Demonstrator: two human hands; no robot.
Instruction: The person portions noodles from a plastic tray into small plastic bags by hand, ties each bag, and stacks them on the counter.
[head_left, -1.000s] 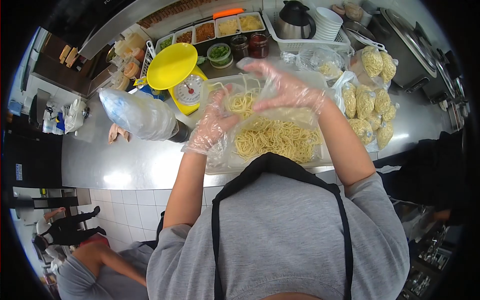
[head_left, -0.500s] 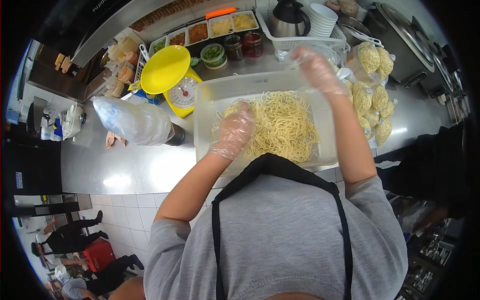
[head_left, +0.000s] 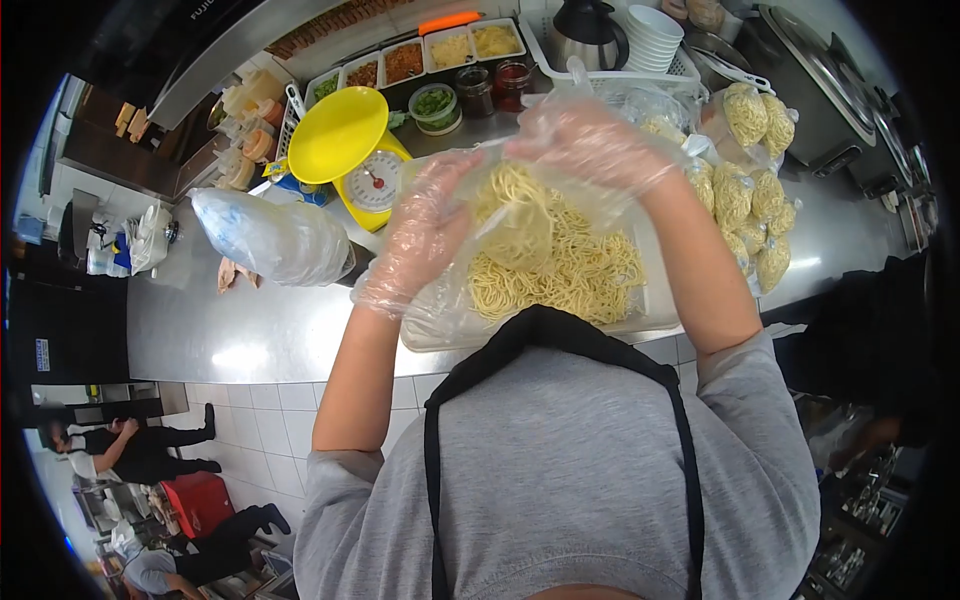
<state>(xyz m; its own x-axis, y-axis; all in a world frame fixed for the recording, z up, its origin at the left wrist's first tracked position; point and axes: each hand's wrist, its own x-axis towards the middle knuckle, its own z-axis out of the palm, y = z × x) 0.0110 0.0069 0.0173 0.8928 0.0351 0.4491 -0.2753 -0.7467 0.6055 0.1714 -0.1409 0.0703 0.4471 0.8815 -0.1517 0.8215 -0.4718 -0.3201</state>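
Note:
My left hand and my right hand, both in clear plastic gloves, are raised over a translucent tub. Between them they hold a clear plastic bag by its upper part, fingers closed on the film. Some noodles show through the bag, though its outline is hard to separate from what lies behind. Underneath, a heap of loose pale-yellow noodles covers the tub's floor.
Left of the tub stand a yellow dial scale and a wrapped plastic-bag bundle. Tied noodle bags are piled at right. Behind are topping trays, jars and a basket with bowls. Other people are at far left.
My left hand has lifted out of the noodles, and my right hand has come leftward from near the basket. Both now grip a plastic bag over the tub.

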